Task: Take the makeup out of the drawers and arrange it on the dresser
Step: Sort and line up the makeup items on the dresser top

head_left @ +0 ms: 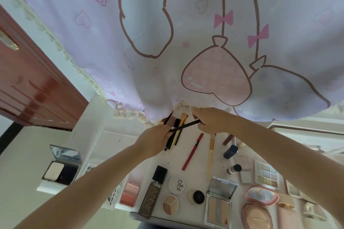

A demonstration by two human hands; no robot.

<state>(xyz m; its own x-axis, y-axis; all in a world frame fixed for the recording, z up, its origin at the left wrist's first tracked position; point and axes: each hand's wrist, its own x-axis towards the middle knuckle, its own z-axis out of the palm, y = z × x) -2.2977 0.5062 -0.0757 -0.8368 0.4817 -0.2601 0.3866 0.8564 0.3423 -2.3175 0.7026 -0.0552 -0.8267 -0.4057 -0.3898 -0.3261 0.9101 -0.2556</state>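
Left hand (155,140) grips a bundle of pencils and brushes (176,134) at the dresser's (119,141) far edge. Right hand (212,121) pinches a black pencil (184,125) above the bundle. Red pencil (192,151) lies just right.

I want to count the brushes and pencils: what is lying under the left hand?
Under the left hand lies a bundle of black pencils with one yellow-handled brush. The hand hides their middle parts, so the exact number is unclear.
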